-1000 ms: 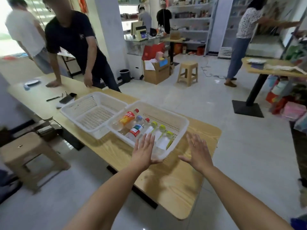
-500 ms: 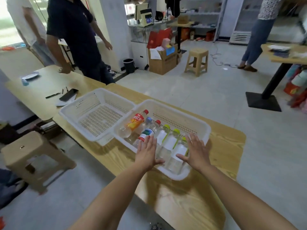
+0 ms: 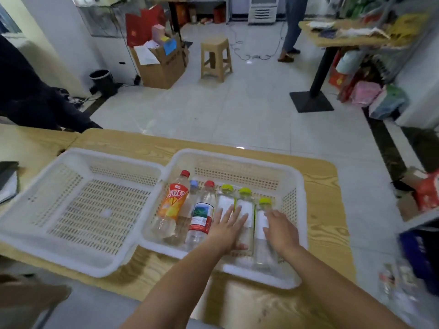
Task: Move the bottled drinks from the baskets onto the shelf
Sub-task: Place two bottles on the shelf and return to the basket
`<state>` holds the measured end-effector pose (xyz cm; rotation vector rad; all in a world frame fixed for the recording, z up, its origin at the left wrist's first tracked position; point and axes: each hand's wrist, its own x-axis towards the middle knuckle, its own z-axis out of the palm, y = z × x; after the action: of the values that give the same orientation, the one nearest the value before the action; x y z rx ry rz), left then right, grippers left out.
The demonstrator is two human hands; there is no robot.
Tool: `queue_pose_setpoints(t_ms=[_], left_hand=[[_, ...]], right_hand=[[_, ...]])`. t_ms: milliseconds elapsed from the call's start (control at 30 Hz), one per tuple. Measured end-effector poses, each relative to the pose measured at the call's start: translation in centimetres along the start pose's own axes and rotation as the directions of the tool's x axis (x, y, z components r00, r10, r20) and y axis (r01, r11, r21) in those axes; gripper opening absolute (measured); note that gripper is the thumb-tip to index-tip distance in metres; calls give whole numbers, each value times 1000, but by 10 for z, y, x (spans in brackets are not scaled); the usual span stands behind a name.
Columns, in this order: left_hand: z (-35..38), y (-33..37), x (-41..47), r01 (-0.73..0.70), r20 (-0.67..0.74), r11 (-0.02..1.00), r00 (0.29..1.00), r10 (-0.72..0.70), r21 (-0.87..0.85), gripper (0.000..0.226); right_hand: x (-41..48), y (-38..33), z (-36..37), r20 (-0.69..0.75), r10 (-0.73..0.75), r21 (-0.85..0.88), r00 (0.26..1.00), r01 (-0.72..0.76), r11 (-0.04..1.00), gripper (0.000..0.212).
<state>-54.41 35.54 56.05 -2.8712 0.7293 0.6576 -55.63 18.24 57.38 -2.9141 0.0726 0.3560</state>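
Two white slatted baskets sit side by side on a wooden table point(image 3: 320, 186). The left basket point(image 3: 78, 245) holds nothing. The right basket point(image 3: 237, 160) holds several bottles lying flat: an orange-labelled drink point(image 3: 173, 203), a blue-capped bottle point(image 3: 193, 186), a red-capped water bottle point(image 3: 202, 214) and three yellow-green-capped clear bottles point(image 3: 244, 198). My left hand point(image 3: 228, 231) lies flat with spread fingers over the yellow-capped bottles. My right hand point(image 3: 280, 230) reaches over the rightmost bottle point(image 3: 262, 219), fingers loosely bent; whether it grips is unclear.
A person in dark clothes point(image 3: 28, 96) leans at the table's far left. Beyond the table stand a plastic stool point(image 3: 215, 58), a cardboard box point(image 3: 161, 62) and a pedestal table point(image 3: 332, 39). Bagged goods point(image 3: 380, 100) and shelving crowd the right side.
The view has moved closer and tipped down over the baskets. Both hands have gone from the basket's near rim forward onto the yellow-capped bottles.
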Motion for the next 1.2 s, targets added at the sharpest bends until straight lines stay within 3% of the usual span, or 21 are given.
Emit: queue_pose_setpoints(t_ms=[67,167,233,433,567,733,900,967,1033,1100,1200], left_hand=[[2,-5,4,-77,3,997,997,77,32,89],[1,-11,7,-135,-9,987,991,137,85,91],[0,-12,9,-155,-7,978,988,157,137,92],[1,-14,14,-234,9,951,971,237,200,94],[1,-10,10,-221,-5,933,973,232,283,100],[-3,-2,9,-226,-1,908,970,242,352,76],[-19,-23,-4,-262,-80,944,956,283,201,62],[-27,-34,-11,-197,-127,979,971,201,47,62],[-25,-44,-16,-62,-165,974,986,26,-218,52],[-17,-53,-21,71,-177,893,970,-166,-444,36],[-7,-57,-24,126,-218,831,933,-285,-542,44]], right_hand=[[-3,-7,6,19,44,-23,999,-43,999,29],[-4,-15,9,21,115,-39,993,-114,993,27],[-4,-19,11,19,164,6,986,-164,986,35],[-19,-21,36,104,214,113,971,-225,968,87],[-22,-16,38,162,184,182,969,-213,960,97],[-14,-12,38,200,214,405,956,-279,871,96],[-14,-6,34,275,268,690,923,-384,613,90],[-15,-2,31,321,312,780,894,-436,449,90],[-14,2,32,359,332,819,872,-466,336,92],[-10,6,38,375,327,825,867,-473,309,93],[-10,1,30,372,303,799,877,-469,377,88]])
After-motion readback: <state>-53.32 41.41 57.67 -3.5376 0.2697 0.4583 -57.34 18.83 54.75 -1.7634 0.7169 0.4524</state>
